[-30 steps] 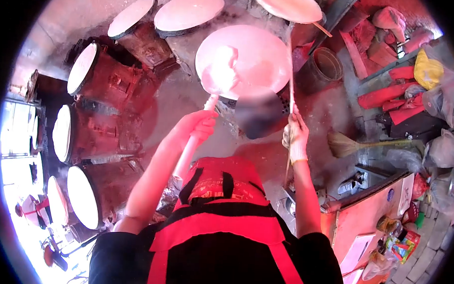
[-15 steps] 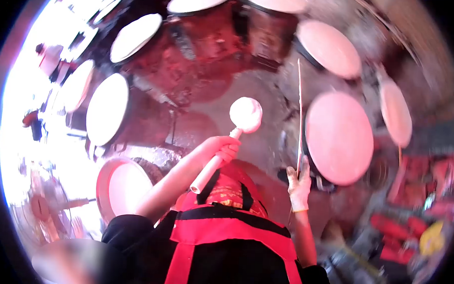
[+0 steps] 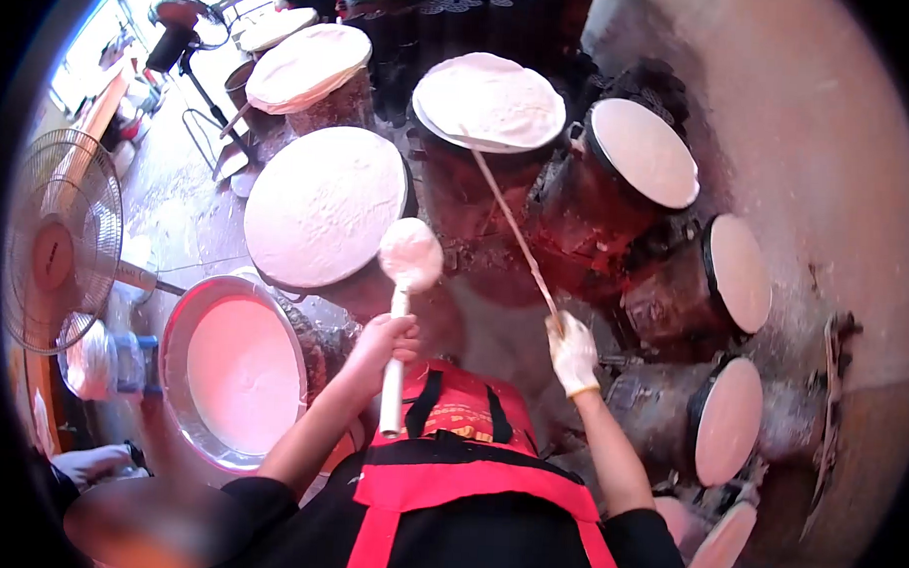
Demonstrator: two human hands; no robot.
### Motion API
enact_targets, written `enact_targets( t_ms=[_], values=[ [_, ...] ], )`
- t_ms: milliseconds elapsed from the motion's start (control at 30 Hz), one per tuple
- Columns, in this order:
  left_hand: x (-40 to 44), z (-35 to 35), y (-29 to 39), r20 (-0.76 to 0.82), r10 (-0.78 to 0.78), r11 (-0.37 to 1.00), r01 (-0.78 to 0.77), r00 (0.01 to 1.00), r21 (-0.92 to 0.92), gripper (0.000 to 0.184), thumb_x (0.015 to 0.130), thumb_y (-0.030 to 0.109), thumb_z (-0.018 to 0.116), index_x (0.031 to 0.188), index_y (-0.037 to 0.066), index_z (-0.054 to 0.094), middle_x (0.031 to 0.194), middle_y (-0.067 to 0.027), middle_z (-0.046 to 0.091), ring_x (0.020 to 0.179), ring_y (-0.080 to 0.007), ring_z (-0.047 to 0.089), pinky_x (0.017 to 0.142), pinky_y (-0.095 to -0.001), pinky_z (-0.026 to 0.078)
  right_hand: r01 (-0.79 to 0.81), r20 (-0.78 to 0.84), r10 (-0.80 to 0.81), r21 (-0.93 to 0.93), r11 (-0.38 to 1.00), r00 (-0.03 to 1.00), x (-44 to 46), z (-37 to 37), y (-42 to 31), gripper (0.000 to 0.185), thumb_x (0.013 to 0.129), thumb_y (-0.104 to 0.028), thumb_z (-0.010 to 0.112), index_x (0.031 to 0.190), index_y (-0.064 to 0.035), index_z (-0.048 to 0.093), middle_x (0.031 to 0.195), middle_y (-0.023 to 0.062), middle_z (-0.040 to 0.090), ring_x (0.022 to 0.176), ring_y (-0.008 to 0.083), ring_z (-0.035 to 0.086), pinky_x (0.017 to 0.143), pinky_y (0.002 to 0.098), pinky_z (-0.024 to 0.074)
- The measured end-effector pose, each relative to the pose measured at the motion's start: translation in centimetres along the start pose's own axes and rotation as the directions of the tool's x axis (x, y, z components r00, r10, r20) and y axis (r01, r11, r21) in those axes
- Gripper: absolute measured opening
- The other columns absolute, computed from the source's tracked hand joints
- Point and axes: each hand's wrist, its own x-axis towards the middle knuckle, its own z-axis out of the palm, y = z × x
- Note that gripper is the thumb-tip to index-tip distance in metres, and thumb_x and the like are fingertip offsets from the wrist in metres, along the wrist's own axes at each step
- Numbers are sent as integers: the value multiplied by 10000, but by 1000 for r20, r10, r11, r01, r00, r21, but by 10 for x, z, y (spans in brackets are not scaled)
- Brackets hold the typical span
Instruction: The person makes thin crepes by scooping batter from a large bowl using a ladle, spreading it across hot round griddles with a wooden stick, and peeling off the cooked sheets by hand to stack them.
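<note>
Holding a loaded ladle (image 3: 393, 387) up front, stick (image 3: 516, 231) out ahead.

Left hand's (image 3: 387, 344) grip is snug round the ladle's handle, pale mix (image 3: 412, 252) at its head near the big white disc (image 3: 322, 204); gloved right hand's (image 3: 575, 356) grip is closed on the stick, tip at the farther disc (image 3: 496, 100), can't tell if touching. Looks like the carrying step; next move probably calls for a level ladle.

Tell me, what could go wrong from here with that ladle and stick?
Spill: the left hand holds a ladle that looks loaded with batter; a tilt might drop some.

Tear: the stick in the gloved right hand has its tip at the edge of a pancake, though contact is unclear; a rough poke might rip it.
</note>
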Motion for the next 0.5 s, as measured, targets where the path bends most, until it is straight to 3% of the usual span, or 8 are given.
enact_targets(
  t_ms=[67, 167, 267, 333, 367, 467, 500],
  values=[
    [-3, 13, 29, -26, 66, 996, -67, 997, -52, 109, 924, 59, 479, 838, 50, 412, 682, 18, 404, 475, -11, 344, 370, -153, 281, 260, -119, -257, 15, 965, 959, 76, 14, -15, 199, 880, -304, 549, 951, -120, 568, 882, 128, 605, 791, 351, 604, 676, 458, 483],
    [-2, 15, 63, -62, 100, 970, -111, 993, -217, 92, 931, 53, 473, 874, 45, 401, 676, 22, 382, 473, -11, 336, 358, -144, 266, 346, 38, -344, -135, 929, 938, 177, 17, -66, 165, 818, -234, 614, 956, -154, 571, 884, 99, 566, 759, 322, 627, 641, 420, 515],
    [9, 21, 77, -89, 148, 905, -171, 985, -390, 119, 935, 44, 460, 1017, -14, 395, 698, -4, 384, 479, -31, 344, 344, -143, 286, 449, 13, -456, -205, 870, 890, 265, 23, -95, 266, 788, -260, 651, 1024, -157, 582, 874, 103, 562, 718, 282, 641, 600, 388, 521],
    [15, 35, 85, -99, 181, 814, -206, 978, -543, 129, 946, 52, 442, 1036, -27, 392, 730, -22, 388, 489, -42, 348, 337, -151, 297, 558, -89, -584, -205, 804, 807, 316, 44, -97, 306, 799, -318, 651, 1045, -143, 605, 854, 108, 570, 691, 292, 639, 603, 386, 517],
    [19, 40, 88, -73, 190, 742, -192, 979, -643, 145, 958, 63, 418, 1061, -35, 390, 754, -33, 388, 495, -52, 350, 336, -157, 303, 613, -90, -650, -256, 747, 755, 336, 51, -97, 322, 748, -322, 683, 981, -115, 604, 853, 109, 583, 686, 282, 636, 589, 371, 513],
    [28, 65, 95, -95, 269, 573, -238, 959, -784, 167, 982, 93, 363, 1076, -43, 387, 755, -36, 390, 503, -57, 355, 367, -169, 332, 793, 99, -791, -179, 583, 604, 389, 81, -89, 282, 729, -329, 670, 918, -132, 600, 865, 94, 598, 688, 257, 636, 586, 368, 511],
    [32, 77, 94, -167, 298, 544, -310, 940, -779, 180, 986, 99, 349, 1084, -48, 382, 754, -37, 387, 511, -60, 360, 379, -174, 339, 841, 46, -850, -186, 508, 524, 402, 89, -80, 230, 718, -305, 652, 873, -145, 589, 858, 77, 604, 696, 237, 636, 594, 366, 510]
  ],
)
